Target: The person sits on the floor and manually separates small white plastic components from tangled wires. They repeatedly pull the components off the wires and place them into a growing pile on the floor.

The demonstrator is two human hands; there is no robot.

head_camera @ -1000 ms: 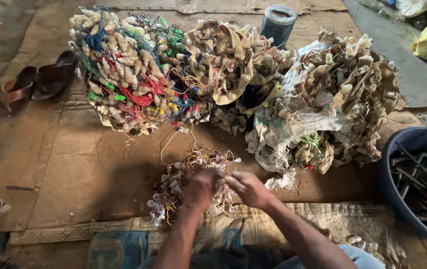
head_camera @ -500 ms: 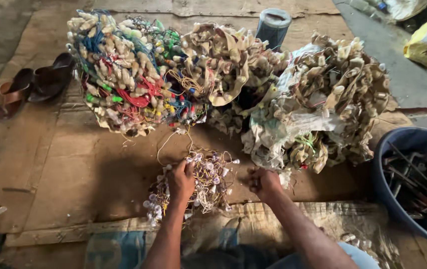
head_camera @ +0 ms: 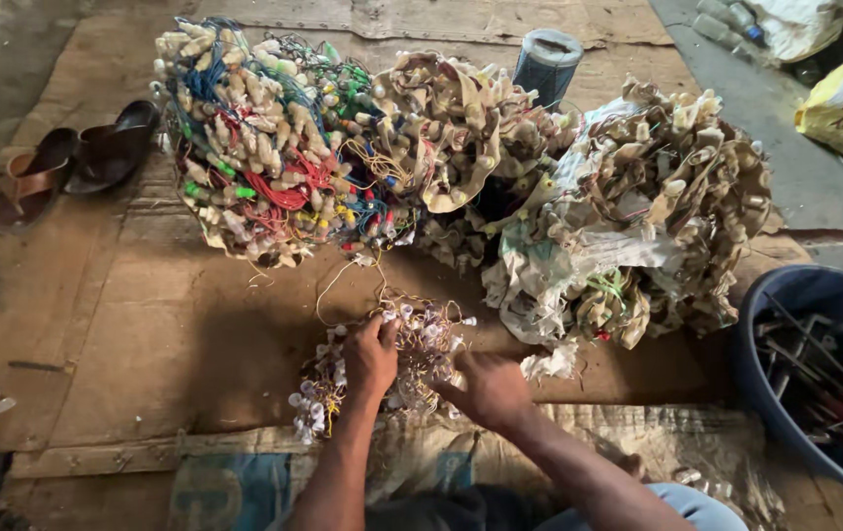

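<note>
Two bare forearms, no sleeves in view. Left hand (head_camera: 370, 356) and right hand (head_camera: 492, 390): no gloves, rings, watch or bands visible. Pale blue cloth (head_camera: 689, 505) at lower edge, perhaps trousers over knee; dark garment beside it, unclear.

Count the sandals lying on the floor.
2. Both lie side by side at the left edge, left of the big wire heap: a lighter brown sandal farther left and a darker sandal right of it. No others show; the heaps could hide more.
</note>
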